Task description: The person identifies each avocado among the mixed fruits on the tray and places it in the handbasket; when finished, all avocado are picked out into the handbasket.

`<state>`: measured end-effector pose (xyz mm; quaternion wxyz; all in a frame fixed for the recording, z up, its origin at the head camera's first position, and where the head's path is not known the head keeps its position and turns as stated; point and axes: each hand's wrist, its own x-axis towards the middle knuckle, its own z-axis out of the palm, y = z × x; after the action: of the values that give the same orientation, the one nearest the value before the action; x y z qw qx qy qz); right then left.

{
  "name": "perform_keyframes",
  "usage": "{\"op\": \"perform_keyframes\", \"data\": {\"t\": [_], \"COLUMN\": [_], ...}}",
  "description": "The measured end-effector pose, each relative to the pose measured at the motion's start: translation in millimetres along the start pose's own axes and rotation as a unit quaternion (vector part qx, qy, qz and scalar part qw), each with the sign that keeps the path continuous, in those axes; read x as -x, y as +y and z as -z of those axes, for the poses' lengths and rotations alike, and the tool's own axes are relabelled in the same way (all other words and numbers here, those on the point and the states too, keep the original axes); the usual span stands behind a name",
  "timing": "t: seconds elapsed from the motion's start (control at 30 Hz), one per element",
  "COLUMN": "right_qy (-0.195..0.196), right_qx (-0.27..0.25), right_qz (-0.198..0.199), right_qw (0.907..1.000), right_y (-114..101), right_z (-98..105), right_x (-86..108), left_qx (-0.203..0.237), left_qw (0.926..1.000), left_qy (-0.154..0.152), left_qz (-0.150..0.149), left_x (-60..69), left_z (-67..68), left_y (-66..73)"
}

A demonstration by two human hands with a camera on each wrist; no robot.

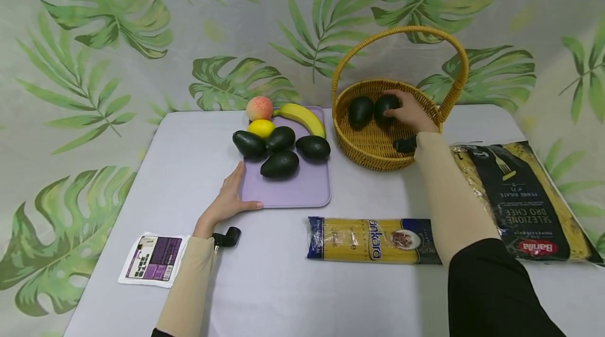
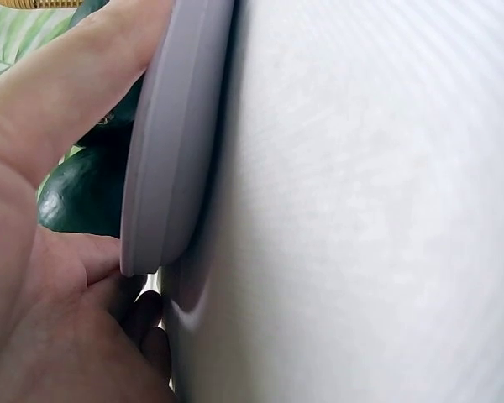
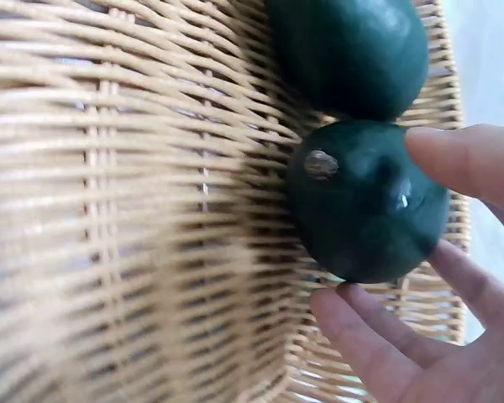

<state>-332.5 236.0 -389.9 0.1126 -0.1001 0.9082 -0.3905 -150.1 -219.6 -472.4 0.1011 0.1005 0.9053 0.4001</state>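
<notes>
The right hand (image 1: pixel 406 108) reaches into a round, golden-brown woven wicker basket (image 1: pixel 361 152) with a tall arched handle (image 1: pixel 399 32). Its thumb and fingers are bent around a glossy, dark green, egg-shaped avocado (image 1: pixel 382 109), gripping it from opposite sides; the right wrist view shows the stem end of this fruit turned toward that camera. Just to its left in the basket lies another dark green avocado (image 1: pixel 360 112).

The left hand (image 1: pixel 227 201) rests against the near left corner of a pale lilac, rounded rectangular tray (image 1: pixel 293 195), thumb and fingers spread apart, the thumb along the near edge and the fingers by the left edge. The tray bears 4 dark green, pear-shaped avocados (image 1: pixel 280 164) grouped near its middle, the leftmost reaching over the left edge. Behind them are 1 oval yellow lemon (image 1: pixel 261 128), 1 round pink-orange peach (image 1: pixel 259 109) at the far left corner, and 1 curved yellow banana (image 1: pixel 302 115).

The tray and basket stand side by side on a white-covered bench (image 1: pixel 283 295). Nearer the person lies a long, clear and blue pack of yellow spaghetti (image 1: pixel 361 240); a large black and clear bag of penne (image 1: pixel 524 200) lies at the right, and a flat white and purple packet (image 1: pixel 153 258) beside the left forearm.
</notes>
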Motion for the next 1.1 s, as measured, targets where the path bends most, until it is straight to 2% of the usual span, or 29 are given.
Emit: {"op": "perform_keyframes", "data": {"t": [0.27,0.47,0.6,0.73,0.9,1.1], "right_qy": [-0.001,-0.029,-0.048,-0.07,-0.101,-0.148], "right_qx": [0.017,-0.049,-0.072,-0.093,-0.109,-0.136], "right_qz": [0.021,0.017,0.037,0.059,0.093,0.139], "right_qw": [0.9996,0.9983,0.9956,0.9915,0.9844,0.9698], "right_y": [-1.5,-11.5,-21.3,-31.6,-49.6,-75.6], "right_z": [11.9,21.1,22.3,14.4,-4.8,-34.5], "right_x": [11.7,24.8,32.7,39.4,50.8,62.1], "left_qx": [0.003,0.005,0.003,0.001,-0.001,0.002], "left_qw": [1.0,1.0,1.0,1.0,1.0,1.0], "left_qy": [-0.002,-0.003,-0.002,0.0,0.0,-0.001], "left_qz": [0.004,0.005,0.002,-0.001,0.0,0.002], "left_x": [2.0,2.4,1.9,1.5,0.6,1.1], "left_z": [0.2,0.1,0.2,0.2,0.0,-0.5], "left_y": [-1.2,-2.2,-2.6,-2.0,-0.7,0.8]}}
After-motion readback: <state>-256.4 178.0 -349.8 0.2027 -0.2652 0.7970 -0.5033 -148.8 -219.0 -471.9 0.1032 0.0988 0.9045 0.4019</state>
